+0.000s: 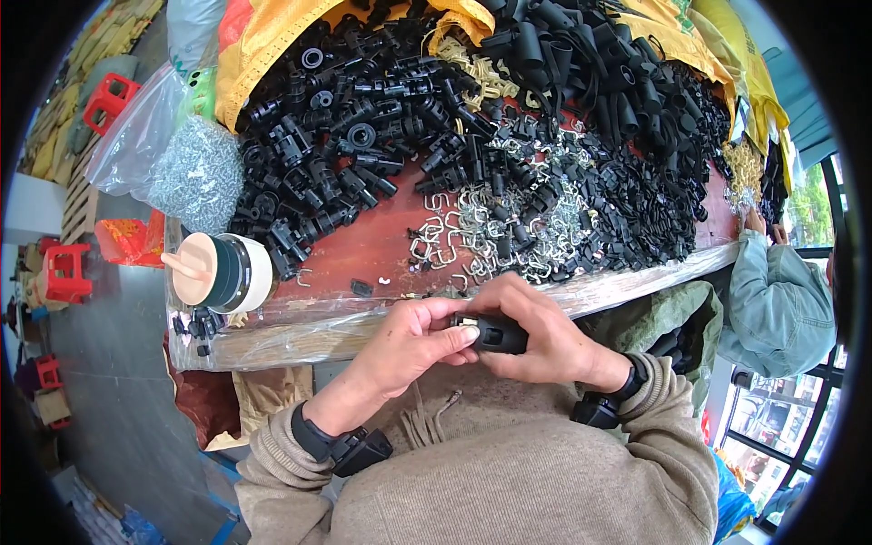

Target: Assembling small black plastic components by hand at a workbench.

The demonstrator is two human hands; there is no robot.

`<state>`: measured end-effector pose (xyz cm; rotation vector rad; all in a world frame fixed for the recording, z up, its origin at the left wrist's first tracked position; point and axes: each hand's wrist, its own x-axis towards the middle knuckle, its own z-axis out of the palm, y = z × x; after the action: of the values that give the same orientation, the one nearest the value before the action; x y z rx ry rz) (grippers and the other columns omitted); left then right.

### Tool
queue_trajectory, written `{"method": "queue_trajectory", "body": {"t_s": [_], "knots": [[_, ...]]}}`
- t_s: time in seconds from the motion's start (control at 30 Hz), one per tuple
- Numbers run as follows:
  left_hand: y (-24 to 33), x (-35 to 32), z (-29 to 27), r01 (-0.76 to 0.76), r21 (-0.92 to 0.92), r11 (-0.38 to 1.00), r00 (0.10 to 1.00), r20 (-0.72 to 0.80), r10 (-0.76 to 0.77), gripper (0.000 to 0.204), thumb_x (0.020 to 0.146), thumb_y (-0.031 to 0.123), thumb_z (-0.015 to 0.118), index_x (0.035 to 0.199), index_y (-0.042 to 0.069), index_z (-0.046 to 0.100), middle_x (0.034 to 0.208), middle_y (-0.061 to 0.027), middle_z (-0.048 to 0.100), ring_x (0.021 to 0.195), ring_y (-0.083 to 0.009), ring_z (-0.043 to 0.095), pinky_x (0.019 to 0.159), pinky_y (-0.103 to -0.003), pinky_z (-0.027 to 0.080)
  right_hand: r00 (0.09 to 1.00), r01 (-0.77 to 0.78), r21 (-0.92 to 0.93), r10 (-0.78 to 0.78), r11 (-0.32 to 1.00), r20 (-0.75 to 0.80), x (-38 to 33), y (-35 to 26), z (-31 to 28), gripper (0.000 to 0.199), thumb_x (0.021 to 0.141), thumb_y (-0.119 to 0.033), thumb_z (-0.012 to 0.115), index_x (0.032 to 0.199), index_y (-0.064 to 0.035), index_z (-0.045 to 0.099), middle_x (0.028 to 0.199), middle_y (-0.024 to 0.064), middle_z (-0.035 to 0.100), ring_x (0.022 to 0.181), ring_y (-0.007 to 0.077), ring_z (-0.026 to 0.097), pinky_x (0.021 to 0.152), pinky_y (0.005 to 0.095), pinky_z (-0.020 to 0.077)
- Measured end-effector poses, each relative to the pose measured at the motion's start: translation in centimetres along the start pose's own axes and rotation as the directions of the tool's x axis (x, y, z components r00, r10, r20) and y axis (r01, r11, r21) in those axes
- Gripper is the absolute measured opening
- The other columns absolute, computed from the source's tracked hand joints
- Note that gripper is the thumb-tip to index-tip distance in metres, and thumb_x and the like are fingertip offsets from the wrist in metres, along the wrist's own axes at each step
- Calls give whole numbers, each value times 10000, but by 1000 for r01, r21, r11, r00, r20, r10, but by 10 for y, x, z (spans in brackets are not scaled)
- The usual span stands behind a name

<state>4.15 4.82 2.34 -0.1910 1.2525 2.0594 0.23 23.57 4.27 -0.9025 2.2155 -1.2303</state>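
Observation:
Both hands meet over the table's front edge around a black plastic tubular part [502,336] with a slot in its side. My right hand [545,331] is wrapped round the part's body. At its left end my left hand [409,343] pinches with thumb and fingers, and a small pale piece [469,322] shows there beside the thumb. How that piece sits in the part is partly hidden by the fingers. Beyond the hands lie bent metal wire clips [436,238] and a heap of small black plastic pieces [627,204].
Black cylindrical fittings [309,154] and black tubes [581,64] are heaped on the red table [350,259]. A lidded cup [227,272] and a clear bag of small metal parts [195,173] stand at left. A green sack [668,322] hangs at right, near another person's sleeve [777,304].

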Motion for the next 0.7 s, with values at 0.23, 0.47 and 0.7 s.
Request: {"method": "queue_trajectory", "body": {"t_s": [0.23,0.47,0.7], "knots": [[-7,8,12,-8,-187,982,999,40,16,504,770,43,604,1213,-12,369,986,-60,553,820,-103,565,672,-204,476,835,387,283,-463,878,296,9,4,-24,712,640,-250,686,1224,13,377,1105,190,477,1003,339,492,843,363,415],[2,6,17,5,-234,972,997,74,13,642,742,64,642,1257,-36,272,1007,-93,536,865,-115,548,697,-212,464,955,295,67,-296,953,12,-14,10,-30,555,656,-338,661,1044,29,511,962,156,540,880,279,526,757,348,427],[10,11,2,-220,49,974,964,-142,225,645,746,92,635,1265,-21,270,1053,-123,513,844,-121,542,721,-238,458,783,-327,-276,96,904,-614,-120,35,-84,256,703,-209,575,821,13,527,755,66,512,663,164,482,611,267,392]]}}
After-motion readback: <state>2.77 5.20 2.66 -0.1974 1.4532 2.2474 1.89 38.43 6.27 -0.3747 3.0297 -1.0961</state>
